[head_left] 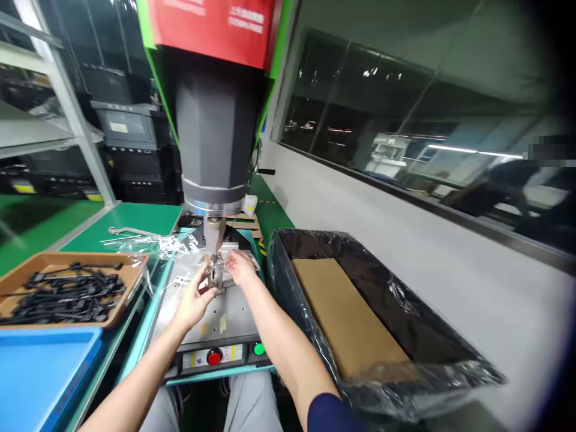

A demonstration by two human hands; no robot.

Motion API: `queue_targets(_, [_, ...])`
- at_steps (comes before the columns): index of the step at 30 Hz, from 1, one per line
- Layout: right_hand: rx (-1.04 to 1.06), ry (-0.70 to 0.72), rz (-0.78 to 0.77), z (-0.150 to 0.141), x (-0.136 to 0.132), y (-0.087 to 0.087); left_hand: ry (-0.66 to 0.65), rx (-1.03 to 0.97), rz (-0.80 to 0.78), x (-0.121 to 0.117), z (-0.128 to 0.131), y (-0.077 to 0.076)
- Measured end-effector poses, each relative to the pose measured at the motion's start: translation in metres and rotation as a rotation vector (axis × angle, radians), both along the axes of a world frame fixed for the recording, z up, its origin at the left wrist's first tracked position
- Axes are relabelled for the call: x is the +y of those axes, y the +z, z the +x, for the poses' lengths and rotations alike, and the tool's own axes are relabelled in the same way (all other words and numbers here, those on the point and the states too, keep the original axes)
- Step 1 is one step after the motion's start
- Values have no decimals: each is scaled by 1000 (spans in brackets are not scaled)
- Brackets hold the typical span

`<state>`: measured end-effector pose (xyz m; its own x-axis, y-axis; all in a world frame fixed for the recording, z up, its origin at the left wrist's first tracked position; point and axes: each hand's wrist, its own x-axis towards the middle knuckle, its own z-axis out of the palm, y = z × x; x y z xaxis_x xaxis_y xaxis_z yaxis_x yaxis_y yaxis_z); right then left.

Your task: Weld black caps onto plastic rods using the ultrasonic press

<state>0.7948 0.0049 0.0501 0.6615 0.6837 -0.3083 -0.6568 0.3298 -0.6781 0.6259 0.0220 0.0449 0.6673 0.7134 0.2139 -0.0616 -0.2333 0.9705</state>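
Observation:
Under the head of a bench press (216,138), a small metal fixture (216,277) stands on a steel base plate (225,318). My left hand (194,299) is at the fixture's left side, thumb and fingers apart, with nothing I can make out between them. On the other side, my right hand (240,268) has its fingers curled together close to the fixture. Whatever they may pinch is too small and blurred to name. The press's ram (214,233) comes down just above the fixture, between both hands.
To the left lie an orange tray (130,264) of black rod-like parts (72,294), a blue tray (40,372) and a wrench (132,231). A plastic-lined box (310,300) with cardboard stands right. A red button (214,357) and green button (258,348) sit on the front panel.

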Motion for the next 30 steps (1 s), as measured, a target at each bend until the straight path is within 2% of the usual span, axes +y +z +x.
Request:
queue_targets(7, [-30,10,18,1,-7,-16,4,-60,-85,-21,-5,-12])
queue_targets(14, [-15,36,-2,3,-12,-27,-51,-123,-120,-25,-4,-27])
queue_targets(17, [-9,59,1,0,-16,-26,-72,-122,-123,-26,-5,-28])
queue_targets(24, [-6,111,24,-8,-27,-12,-120,-104,-109,-37,-8,-18])
queue_targets(27, [-28,94,-6,-12,-50,-19,-141,-50,-59,-50,-29,-25])
queue_targets(30, [-309,-8,-105,-18,-97,-46,-5,59,54,-60,-75,-46])
